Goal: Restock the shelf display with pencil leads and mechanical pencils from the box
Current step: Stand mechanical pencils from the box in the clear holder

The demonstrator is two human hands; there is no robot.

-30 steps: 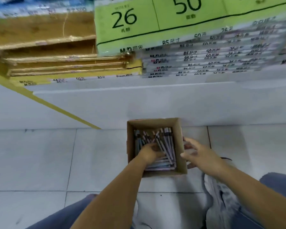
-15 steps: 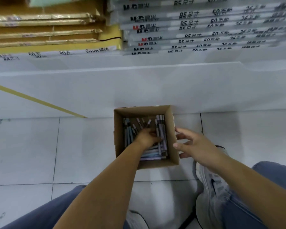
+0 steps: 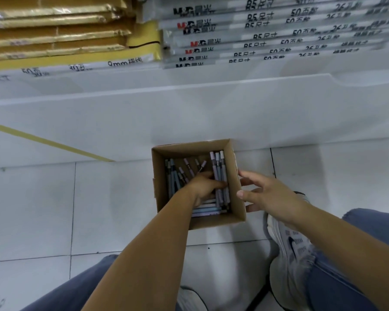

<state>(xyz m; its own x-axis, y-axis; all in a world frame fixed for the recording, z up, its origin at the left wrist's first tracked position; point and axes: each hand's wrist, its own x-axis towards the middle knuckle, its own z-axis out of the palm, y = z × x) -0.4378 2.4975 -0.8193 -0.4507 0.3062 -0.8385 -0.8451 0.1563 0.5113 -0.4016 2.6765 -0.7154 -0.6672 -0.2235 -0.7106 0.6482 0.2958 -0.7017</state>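
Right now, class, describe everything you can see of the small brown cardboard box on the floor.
The small brown cardboard box is open-topped and roughly square, with plain walls. It stands upright on the pale floor tiles, close against the white shelf base. Inside lie pastel mechanical pencils, some lengthwise, some crosswise. The left hand is inside it and grips pencils; the open right hand is at its right wall.

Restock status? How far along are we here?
Done: nothing to confirm, as no pencil display is in view. In hand: the left hand is inside the box, fingers curled round a few mechanical pencils, and the right hand is open beside the box's right wall. Left: many pencils lie in the box, so lifting out and shelving looks mostly ahead.
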